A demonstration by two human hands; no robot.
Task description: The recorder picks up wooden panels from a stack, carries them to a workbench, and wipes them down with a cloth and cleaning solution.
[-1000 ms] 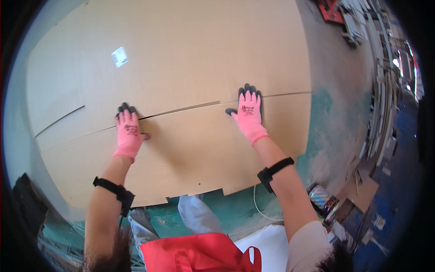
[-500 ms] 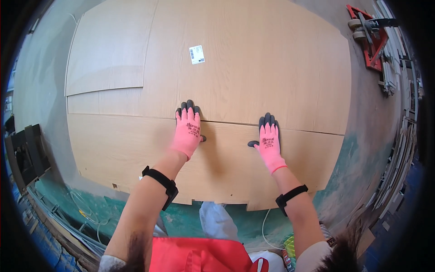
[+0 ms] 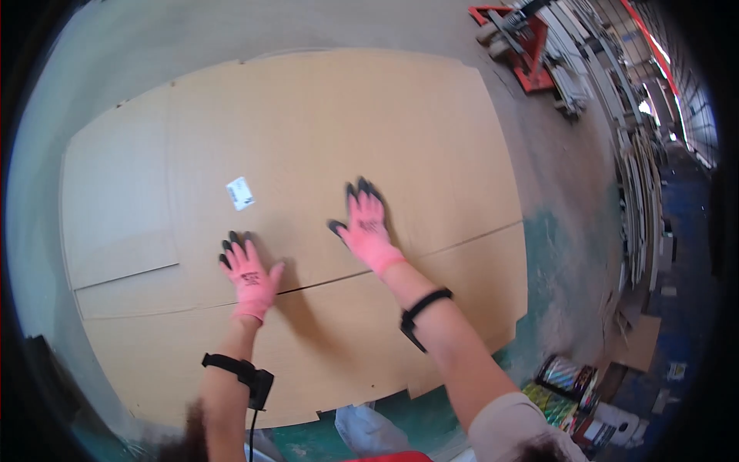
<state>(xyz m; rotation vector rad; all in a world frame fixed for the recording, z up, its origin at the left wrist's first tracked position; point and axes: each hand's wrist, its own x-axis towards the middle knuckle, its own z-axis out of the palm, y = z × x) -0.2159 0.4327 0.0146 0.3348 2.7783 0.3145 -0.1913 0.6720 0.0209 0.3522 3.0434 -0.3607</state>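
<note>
Large pale wood-grain sheets [image 3: 431, 154] lie flat in front of me, with a dark seam running across between the far sheet and the near strip [image 3: 346, 339]. My left hand [image 3: 252, 281], in a pink glove with dark fingertips, is open just beyond the seam, fingers spread over the far sheet. Farther out and to the right, my right hand [image 3: 367, 227] wears the same kind of glove and is also open over that sheet. Neither hand holds anything; whether the palms press on the sheet I cannot tell. A white printed label [image 3: 240, 193] sticks to the sheet beyond my left hand.
At the far right stands a red pallet jack [image 3: 531, 54] beside stacked strips [image 3: 639, 200]. Tins and packages [image 3: 570, 385] sit at the lower right on the green-painted floor [image 3: 550, 269]. A smaller thin sheet [image 3: 115, 208] overlaps at the left.
Both hands have moved from the seam out onto the far sheet, the right one farther. Their fingers have spread. My view has shifted to the right and tilted.
</note>
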